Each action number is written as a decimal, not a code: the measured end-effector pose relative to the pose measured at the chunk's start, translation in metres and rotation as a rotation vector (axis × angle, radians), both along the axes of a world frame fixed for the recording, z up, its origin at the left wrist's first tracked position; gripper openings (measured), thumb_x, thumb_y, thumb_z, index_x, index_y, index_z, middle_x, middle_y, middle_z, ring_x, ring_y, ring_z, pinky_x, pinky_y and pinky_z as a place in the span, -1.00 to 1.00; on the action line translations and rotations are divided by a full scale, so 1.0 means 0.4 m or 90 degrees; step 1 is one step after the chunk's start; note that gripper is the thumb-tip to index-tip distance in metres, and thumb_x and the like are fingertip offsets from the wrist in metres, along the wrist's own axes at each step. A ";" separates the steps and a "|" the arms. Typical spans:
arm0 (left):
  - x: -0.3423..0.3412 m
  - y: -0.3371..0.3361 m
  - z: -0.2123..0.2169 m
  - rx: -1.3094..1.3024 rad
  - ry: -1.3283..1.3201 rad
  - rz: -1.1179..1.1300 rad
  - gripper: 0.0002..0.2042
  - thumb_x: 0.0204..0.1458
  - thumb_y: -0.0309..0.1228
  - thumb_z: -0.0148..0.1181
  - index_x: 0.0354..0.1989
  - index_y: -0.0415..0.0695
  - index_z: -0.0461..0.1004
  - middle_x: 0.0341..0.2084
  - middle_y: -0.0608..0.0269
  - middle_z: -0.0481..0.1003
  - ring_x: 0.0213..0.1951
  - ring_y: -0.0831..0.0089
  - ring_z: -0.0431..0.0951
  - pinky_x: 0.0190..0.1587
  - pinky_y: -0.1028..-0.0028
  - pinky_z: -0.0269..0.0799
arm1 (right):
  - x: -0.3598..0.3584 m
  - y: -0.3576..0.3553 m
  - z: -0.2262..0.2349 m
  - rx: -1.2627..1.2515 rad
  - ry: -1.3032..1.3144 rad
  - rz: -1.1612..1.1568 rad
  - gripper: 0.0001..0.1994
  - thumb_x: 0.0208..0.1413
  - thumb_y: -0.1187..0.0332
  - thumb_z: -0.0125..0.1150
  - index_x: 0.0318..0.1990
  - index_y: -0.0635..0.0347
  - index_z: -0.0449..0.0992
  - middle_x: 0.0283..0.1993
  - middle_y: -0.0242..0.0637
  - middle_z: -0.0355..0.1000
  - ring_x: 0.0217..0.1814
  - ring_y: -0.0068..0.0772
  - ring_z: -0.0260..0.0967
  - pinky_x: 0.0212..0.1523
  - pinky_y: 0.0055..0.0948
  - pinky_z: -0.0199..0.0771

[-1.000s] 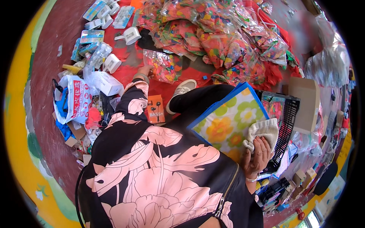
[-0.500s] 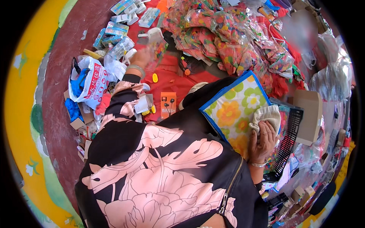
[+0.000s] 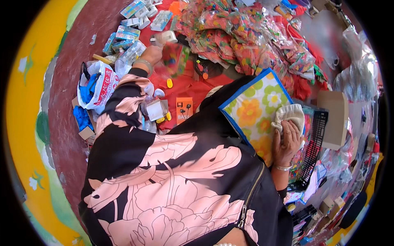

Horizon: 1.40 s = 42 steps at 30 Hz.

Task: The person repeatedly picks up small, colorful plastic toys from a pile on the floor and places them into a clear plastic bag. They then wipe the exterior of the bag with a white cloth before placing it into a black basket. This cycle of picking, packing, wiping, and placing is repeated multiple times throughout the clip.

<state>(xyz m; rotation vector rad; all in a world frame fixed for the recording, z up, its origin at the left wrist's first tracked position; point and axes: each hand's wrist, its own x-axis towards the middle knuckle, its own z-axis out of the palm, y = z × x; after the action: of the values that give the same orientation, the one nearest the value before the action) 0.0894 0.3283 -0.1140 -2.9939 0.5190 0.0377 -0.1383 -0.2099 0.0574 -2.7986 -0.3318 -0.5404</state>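
My left hand (image 3: 151, 55) reaches out at the upper left, its fingers closed on the edge of a colourful red-and-green plastic packet (image 3: 175, 60). The packet is smeared by motion and hangs over the red cloth (image 3: 186, 86). Just beyond that hand lies a white plastic object (image 3: 166, 37). On the right, my right hand (image 3: 288, 141) rests with fingers curved over a folded beige cloth (image 3: 290, 116), gripping it against a flowered pad (image 3: 248, 110) with blue edging. The pad lies across my lap.
A heap of similar packets (image 3: 230, 37) spreads at the far middle. Blue-and-white boxed items (image 3: 128, 33) and a white bag (image 3: 102, 82) stand at left. An orange earphone box (image 3: 184, 108) lies near my lap. A black crate (image 3: 316, 145) and cardboard box (image 3: 332, 119) are at right.
My left hand has moved slightly farther away, and the packet beside it has swung so that more of its face shows. My right hand stays on the beige cloth.
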 end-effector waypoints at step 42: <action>-0.256 -0.854 0.725 -1.398 0.605 -0.224 -0.64 0.21 -0.27 -0.11 0.02 -0.31 0.33 -0.07 0.10 0.43 -0.08 0.33 0.49 -0.05 0.35 0.45 | -0.104 -0.009 0.125 1.100 0.472 -0.087 -0.56 0.24 0.09 -0.07 -0.11 0.38 0.45 -0.61 -0.38 0.39 -0.56 -0.64 0.30 -0.46 -0.62 0.29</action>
<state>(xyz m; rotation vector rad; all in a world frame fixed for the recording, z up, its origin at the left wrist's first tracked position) -0.0132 -0.0134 0.1762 -4.0265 2.4740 2.3693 -0.1798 -0.2137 0.1074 -1.1349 0.3630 0.2237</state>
